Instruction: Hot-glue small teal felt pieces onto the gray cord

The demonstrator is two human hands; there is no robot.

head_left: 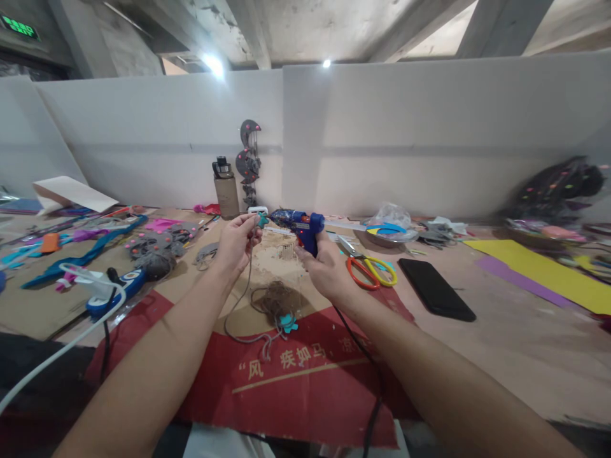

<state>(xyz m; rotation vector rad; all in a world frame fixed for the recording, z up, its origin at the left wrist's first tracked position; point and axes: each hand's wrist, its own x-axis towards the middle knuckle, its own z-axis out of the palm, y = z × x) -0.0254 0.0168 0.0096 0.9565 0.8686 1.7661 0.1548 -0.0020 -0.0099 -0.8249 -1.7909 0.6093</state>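
In the head view, the left hand (236, 243) pinches a small teal piece (262, 220) by its fingertips, above the cardboard (305, 407). The right hand (328, 262) grasps a blue glue gun (301, 222), whose nozzle is just beside this piece. Nearer to the person lies a tangle of string (274, 300); scissors (358, 270) lie to the right.

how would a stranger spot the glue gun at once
On the table, find the red-and-tan cardboard. Above its far part, the right hand grips the glue gun, aimed toward the teal piece in the left hand. It's blue and pistol-shaped, unlike the orange-and-yellow-handled scissors nearby.
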